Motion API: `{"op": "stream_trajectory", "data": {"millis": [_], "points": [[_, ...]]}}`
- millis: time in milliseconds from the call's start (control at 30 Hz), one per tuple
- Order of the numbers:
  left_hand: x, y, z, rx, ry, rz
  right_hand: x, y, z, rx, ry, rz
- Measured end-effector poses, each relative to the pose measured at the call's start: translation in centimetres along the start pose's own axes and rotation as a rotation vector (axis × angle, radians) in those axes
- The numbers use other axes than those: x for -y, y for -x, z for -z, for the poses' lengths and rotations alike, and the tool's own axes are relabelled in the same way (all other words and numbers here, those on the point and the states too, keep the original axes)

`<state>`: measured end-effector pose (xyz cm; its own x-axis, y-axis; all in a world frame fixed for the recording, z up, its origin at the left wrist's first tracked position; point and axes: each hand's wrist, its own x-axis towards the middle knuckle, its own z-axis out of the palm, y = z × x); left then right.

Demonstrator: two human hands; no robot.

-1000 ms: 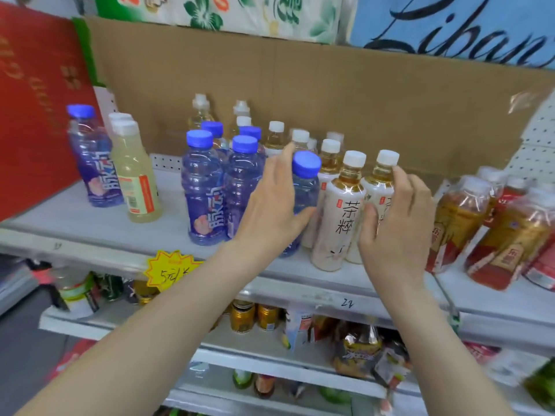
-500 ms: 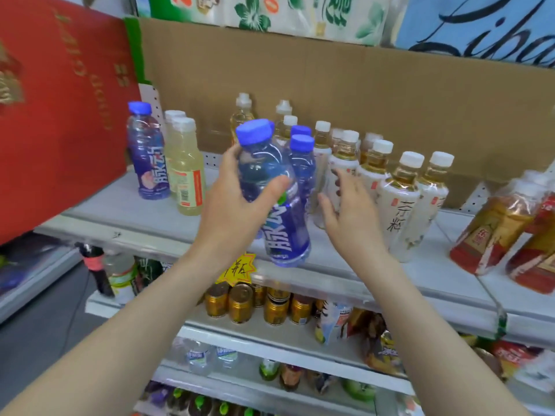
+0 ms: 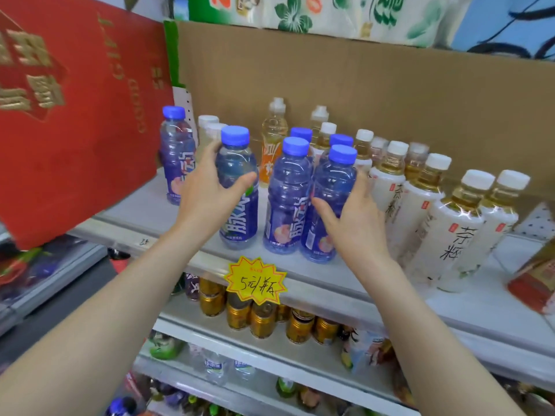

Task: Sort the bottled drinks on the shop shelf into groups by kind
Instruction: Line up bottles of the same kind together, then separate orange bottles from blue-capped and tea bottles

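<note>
My left hand [image 3: 207,193] grips a blue-capped purple drink bottle [image 3: 238,187] standing upright at the front of the grey shelf [image 3: 345,283]. Right beside it stand two more purple bottles [image 3: 286,199], and my right hand [image 3: 350,220] wraps round the right one [image 3: 332,202], thumb in front. Another purple bottle [image 3: 175,154] stands alone at the back left, next to pale yellow bottles [image 3: 208,127]. A row of white-capped tea bottles [image 3: 450,229] fills the right. An orange-labelled bottle [image 3: 271,139] stands behind the purple group.
A red gift box [image 3: 75,109] leans at the left end of the shelf. Brown cardboard [image 3: 360,85] backs it. Red-labelled tea bottles [image 3: 537,280] lie at the far right. A yellow price tag [image 3: 255,280] hangs on the front edge above gold cans [image 3: 264,319].
My left hand carried the purple bottle leftward and set it down upright beside the other purple bottles. My right hand moved from the tea bottles onto the rightmost purple bottle.
</note>
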<state>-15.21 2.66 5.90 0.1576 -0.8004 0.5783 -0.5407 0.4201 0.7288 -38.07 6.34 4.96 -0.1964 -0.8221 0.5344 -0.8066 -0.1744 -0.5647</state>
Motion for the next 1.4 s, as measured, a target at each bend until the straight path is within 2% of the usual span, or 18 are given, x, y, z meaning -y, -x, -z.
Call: {"op": "stream_trajectory", "data": {"millis": [200,267,333,400,500,567,633,700,767,967,1033,1133,1300,1400], "points": [[1.2,-2.5,-2.5,0.159,-0.001,-0.034,1.1,0.9,-0.5,-0.039,0.074,-0.057],[1.8,-2.9,-2.1,0.218,-0.037,-0.079,2.0,1.3,-0.9,-0.134,0.216,-0.021],[2.7,-2.8,-1.3,0.261,-0.123,-0.154,3.3,1.5,-1.3,-0.306,0.333,0.085],[3.6,-2.8,-0.1,0.212,-0.204,-0.258,5.0,1.4,-1.9,-0.445,0.419,0.204],[4.8,-5.6,2.2,0.014,-0.219,-0.377,8.1,0.5,-3.3,-0.489,0.467,0.323],[5.0,-8.4,3.0,0.073,-0.251,-0.287,9.8,-0.7,-4.6,-0.464,0.466,0.372],[4.8,-10.2,3.0,0.258,-0.239,-0.146,11.1,-2.0,-5.8,-0.409,0.467,0.392],[4.6,-10.4,2.6,0.390,-0.125,-0.024,11.7,-3.2,-6.8,-0.373,0.501,0.409],[5.2,-9.6,2.6,0.381,-0.002,-0.011,12.1,-4.3,-7.6,-0.349,0.535,0.424],[7.2,-7.9,6.9,0.128,0.360,0.000,16.1,-7.5,-9.5,-0.254,0.551,0.462],[7.5,-8.2,8.9,0.107,0.388,-0.018,18.1,-8.8,-11.1,-0.093,0.562,0.407],[8.4,-8.6,11.0,0.125,0.349,-0.035,20.1,-10.9,-14.7,0.092,0.394,0.171],[10.9,-8.4,12.3,0.114,0.308,-0.007,19.0,-12.0,-20.0,0.169,-0.116,-0.269],[11.6,-8.2,12.6,0.091,0.317,-0.007,18.0,-11.2,-21.4,0.134,-0.274,-0.305]]}}
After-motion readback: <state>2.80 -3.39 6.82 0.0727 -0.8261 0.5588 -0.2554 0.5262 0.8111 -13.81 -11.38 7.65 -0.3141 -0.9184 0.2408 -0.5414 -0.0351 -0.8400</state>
